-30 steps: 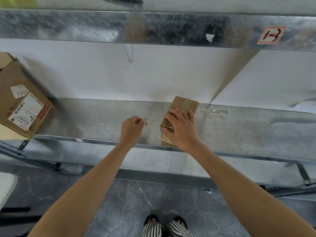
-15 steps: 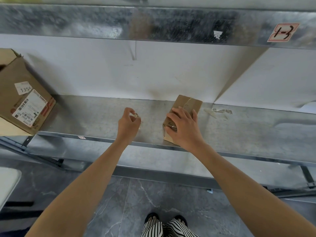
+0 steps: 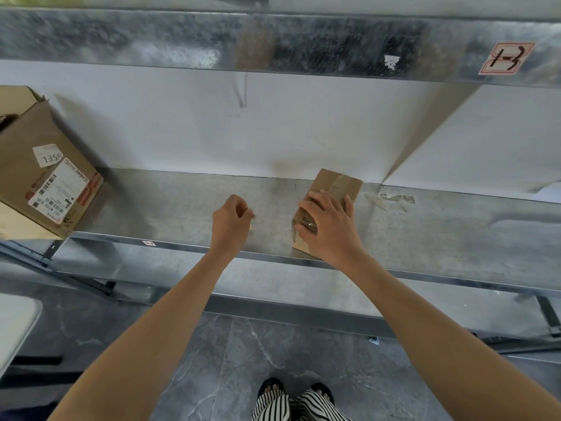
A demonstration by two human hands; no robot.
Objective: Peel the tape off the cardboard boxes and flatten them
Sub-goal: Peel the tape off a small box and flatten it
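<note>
Galvanised steel forms the shelf [image 3: 440,238], and the box [image 3: 337,182] lies on it right of centre, its near end at the front edge and its far end close to the white back wall. A strip of tape [image 3: 342,186] runs along its top. The right hand [image 3: 331,226] is clamped over the near half of the box, fingers across the top and thumb down at the left side, where loose tape is crumpled. The left hand [image 3: 229,221] hovers just left of the box, apart from it, fingers curled and pinching a tiny brownish scrap [image 3: 251,222]. Bits of peeled tape [image 3: 391,199] stick to the shelf right of the box. A big box [image 3: 45,177] with labels sits tilted at the far left end.
</note>
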